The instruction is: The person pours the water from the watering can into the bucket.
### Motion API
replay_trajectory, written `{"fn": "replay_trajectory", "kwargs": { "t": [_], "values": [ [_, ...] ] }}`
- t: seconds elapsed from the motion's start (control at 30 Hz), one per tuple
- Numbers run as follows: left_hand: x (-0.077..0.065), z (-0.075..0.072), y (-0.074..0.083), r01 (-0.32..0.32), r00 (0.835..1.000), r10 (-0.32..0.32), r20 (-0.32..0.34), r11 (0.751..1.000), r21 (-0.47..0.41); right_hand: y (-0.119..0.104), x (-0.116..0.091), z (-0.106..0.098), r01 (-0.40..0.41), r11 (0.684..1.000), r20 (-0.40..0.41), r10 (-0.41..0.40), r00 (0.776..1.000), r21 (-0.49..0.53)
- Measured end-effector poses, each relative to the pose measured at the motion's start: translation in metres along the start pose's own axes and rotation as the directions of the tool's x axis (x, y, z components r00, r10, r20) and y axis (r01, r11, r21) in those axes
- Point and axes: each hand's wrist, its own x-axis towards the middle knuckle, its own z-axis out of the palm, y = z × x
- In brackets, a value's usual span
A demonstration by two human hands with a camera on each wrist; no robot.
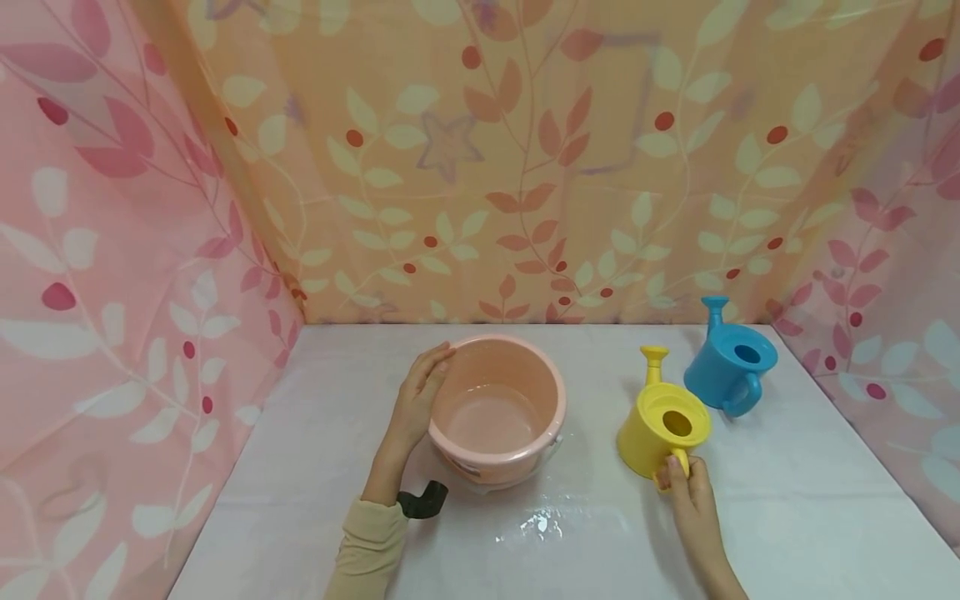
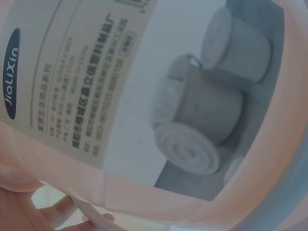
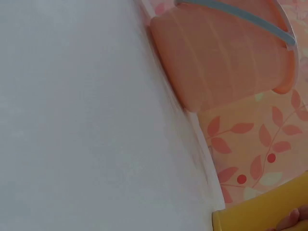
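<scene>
My left hand (image 1: 415, 398) holds the left side of a pink plastic bucket (image 1: 551, 392), fingers at its rim. In the left wrist view the bucket's label (image 2: 130, 144) fills most of the picture, and the fingers show at the lower left. Glossy reflections show at the bottom of the bucket. To the right, my right hand (image 1: 692, 492) grips the handle of a yellow watering can (image 1: 641, 437), whose spout points toward the back wall. The can (image 3: 260, 207) appears only at the bottom corner of the right wrist view, with a bit of the hand.
A blue watering can (image 1: 708, 375) stands behind and right of the yellow one. Wet spots (image 1: 543, 523) glisten on the white table (image 1: 300, 500) in front of the bucket. Floral cloth walls (image 1: 525, 167) close off the back and both sides.
</scene>
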Motion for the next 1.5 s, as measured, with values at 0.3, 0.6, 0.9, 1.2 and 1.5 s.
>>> {"fn": "replay_trajectory", "kwargs": {
  "t": [0.3, 0.6, 0.9, 1.2, 1.5],
  "values": [
    [0.000, 0.000, 0.001, 0.005, 1.000, -0.005, -0.002, 1.000, 0.005, 0.003, 0.000, 0.001, -0.108, 0.993, -0.105, 0.113, 0.988, 0.046],
    [0.000, 0.000, 0.000, 0.005, 1.000, -0.005, 0.002, 1.000, 0.005, 0.012, 0.001, 0.001, -0.090, 0.995, -0.240, 0.099, 0.966, 0.048],
    [0.000, 0.000, 0.000, 0.007, 1.000, -0.007, 0.000, 1.000, 0.010, 0.016, 0.003, -0.001, -0.046, 0.994, -0.260, 0.072, 0.963, 0.101],
    [0.000, 0.000, -0.002, -0.006, 1.000, 0.006, -0.003, 1.000, 0.008, 0.019, 0.003, -0.004, -0.010, 0.990, -0.309, 0.053, 0.950, 0.140],
    [0.000, 0.000, -0.002, -0.013, 1.000, 0.013, 0.008, 1.000, 0.000, 0.016, 0.003, -0.004, 0.003, 0.988, -0.303, 0.045, 0.952, 0.155]
  ]
}}
